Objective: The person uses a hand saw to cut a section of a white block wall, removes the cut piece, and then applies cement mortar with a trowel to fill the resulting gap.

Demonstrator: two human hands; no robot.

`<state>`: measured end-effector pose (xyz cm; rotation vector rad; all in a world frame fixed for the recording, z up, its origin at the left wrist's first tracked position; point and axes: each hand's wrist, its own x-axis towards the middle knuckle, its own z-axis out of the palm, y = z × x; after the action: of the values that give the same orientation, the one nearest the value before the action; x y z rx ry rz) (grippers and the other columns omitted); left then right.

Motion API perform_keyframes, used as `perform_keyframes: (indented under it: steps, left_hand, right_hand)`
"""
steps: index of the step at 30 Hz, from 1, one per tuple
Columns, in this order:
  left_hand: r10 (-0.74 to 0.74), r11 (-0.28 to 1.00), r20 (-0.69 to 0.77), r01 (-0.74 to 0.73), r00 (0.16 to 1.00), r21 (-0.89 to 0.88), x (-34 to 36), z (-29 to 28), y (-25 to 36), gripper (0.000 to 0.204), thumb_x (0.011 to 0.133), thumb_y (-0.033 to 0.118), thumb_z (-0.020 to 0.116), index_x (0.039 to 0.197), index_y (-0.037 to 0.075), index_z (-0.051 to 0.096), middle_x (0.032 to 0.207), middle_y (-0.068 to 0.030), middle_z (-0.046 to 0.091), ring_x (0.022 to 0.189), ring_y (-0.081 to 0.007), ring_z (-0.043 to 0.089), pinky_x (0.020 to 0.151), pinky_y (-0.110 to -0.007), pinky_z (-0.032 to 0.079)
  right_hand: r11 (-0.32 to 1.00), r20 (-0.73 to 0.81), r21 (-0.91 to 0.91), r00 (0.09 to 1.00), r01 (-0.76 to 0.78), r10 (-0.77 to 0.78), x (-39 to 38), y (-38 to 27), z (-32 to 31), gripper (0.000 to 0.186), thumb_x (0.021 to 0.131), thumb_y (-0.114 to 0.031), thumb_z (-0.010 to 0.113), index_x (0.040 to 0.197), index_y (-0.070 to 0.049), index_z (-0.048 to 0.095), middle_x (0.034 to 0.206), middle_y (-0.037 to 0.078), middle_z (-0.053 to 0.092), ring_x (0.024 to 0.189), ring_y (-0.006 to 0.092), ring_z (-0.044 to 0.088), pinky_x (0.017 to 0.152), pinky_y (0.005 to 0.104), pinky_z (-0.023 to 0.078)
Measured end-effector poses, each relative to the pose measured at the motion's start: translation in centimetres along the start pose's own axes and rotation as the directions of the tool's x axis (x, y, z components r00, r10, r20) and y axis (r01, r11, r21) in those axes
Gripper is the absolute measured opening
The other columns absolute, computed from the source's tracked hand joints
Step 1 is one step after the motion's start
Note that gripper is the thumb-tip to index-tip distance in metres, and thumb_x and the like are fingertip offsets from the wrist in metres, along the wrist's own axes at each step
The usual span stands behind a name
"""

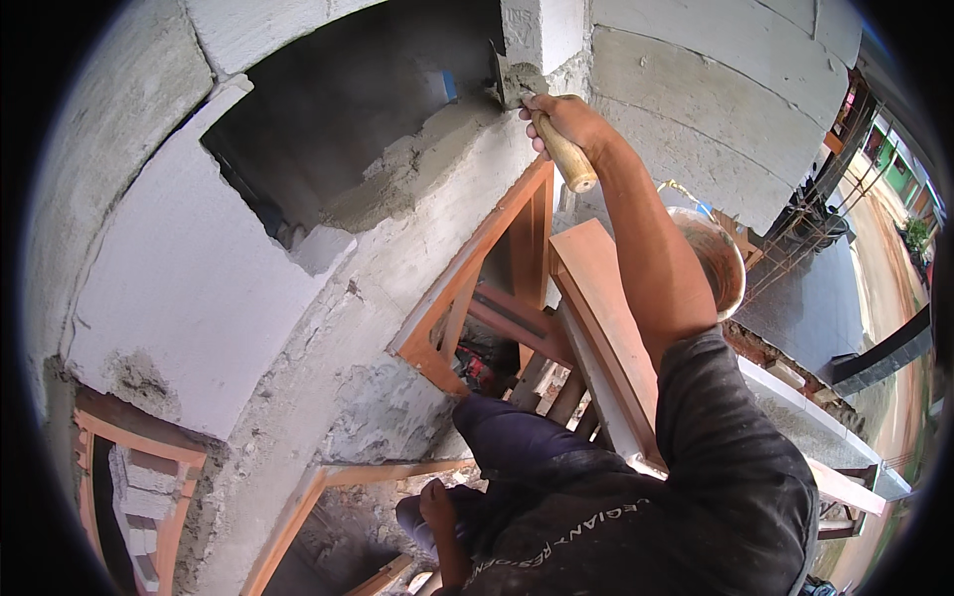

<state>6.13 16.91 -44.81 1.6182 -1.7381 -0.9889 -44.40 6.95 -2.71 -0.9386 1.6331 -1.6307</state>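
At one o'clock my right hand (568, 117) curls its fingers round a wooden-handled trowel (563, 159). At six, my left hand (437, 505): finger state, I can't tell.

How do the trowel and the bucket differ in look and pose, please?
The trowel has a pale wooden handle, while the bucket is round with a whitish rim. The trowel is held in the right grip; the bucket is unheld, partly hidden behind the right forearm. Both appear in the right half of the view.
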Motion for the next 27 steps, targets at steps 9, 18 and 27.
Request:
perform_keyframes:
  steps: [9, 18, 27]
  left_hand:
    - [-0.029, 0.999, -0.088, 0.032, 0.996, 0.028, -2.7, -0.7, -3.0, 0.033, 0.089, 0.029, 0.054, 0.098, -0.001, 0.064, 0.096, -0.022, 0.065, 0.089, -0.0376, 0.062, 0.08, -0.043, 0.048]
    - [-0.037, 0.998, -0.11, 0.043, 0.993, 0.054, -1.9, 0.0, -2.5, 0.032, 0.088, 0.027, 0.054, 0.094, -0.003, 0.065, 0.09, -0.0224, 0.065, 0.085, -0.0373, 0.063, 0.077, -0.043, 0.048]
    - [-0.033, 0.998, -0.084, 0.037, 0.996, 0.053, -1.5, 0.8, -3.4, 0.032, 0.088, 0.027, 0.055, 0.093, -0.002, 0.066, 0.089, -0.0225, 0.065, 0.084, -0.0383, 0.063, 0.077, -0.044, 0.048]
  right_hand:
    - [0.429, -0.128, -0.902, 0.924, 0.042, -0.36, 1.8, -4.1, -4.6, 0.048, 0.084, -0.042, 0.045, 0.094, 0.002, 0.061, 0.076, 0.015, 0.064, 0.074, 0.0263, 0.064, 0.072, 0.0385, 0.051]
    - [-0.308, 0.128, -0.951, 0.897, -0.009, -0.423, 4.7, -2.6, -3.3, 0.024, 0.091, -0.012, 0.04, 0.1, -0.005, 0.061, 0.107, 0.013, 0.064, 0.097, 0.0285, 0.064, 0.079, 0.0388, 0.053]
    - [-0.216, 0.016, -0.974, 0.93, -0.068, -0.368, 6.0, 0.3, -7.0, 0.023, 0.089, -0.013, 0.043, 0.098, -0.004, 0.062, 0.101, 0.015, 0.066, 0.094, 0.0304, 0.065, 0.078, 0.0404, 0.053]
